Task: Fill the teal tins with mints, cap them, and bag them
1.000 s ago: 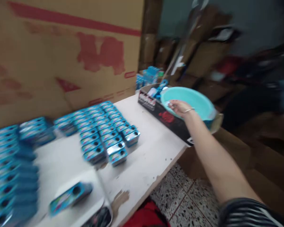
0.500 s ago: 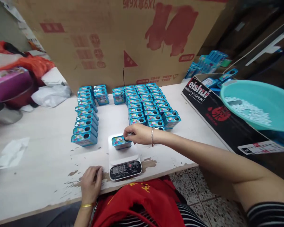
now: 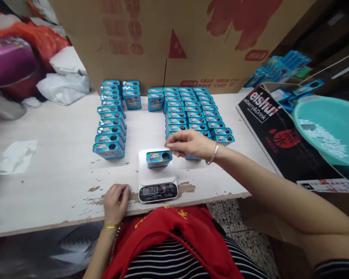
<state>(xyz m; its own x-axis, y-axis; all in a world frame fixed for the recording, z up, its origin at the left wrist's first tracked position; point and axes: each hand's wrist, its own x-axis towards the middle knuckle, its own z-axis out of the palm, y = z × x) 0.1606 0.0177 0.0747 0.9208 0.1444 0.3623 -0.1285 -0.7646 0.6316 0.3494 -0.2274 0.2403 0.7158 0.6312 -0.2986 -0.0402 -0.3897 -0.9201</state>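
On the white scale [image 3: 147,179], 1 blue box [image 3: 155,159]; right hand [image 3: 193,144] just beside it, grip indeterminable; left hand [image 3: 114,201], thumb and fingers apart, rests on the table [image 3: 61,159].

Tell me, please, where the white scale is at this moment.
In the head view, the white scale sits near the front edge of the table, just right of the left hand, with one blue container on it.

One left hand [image 3: 115,201], one right hand [image 3: 190,142], one scale [image 3: 143,177], one basin [image 3: 344,118] and one black carton [image 3: 263,126] show. The scale bears one blue box [image 3: 155,159]; more than thirty other boxes [image 3: 108,152] stand beyond, too overlapped to count exactly.
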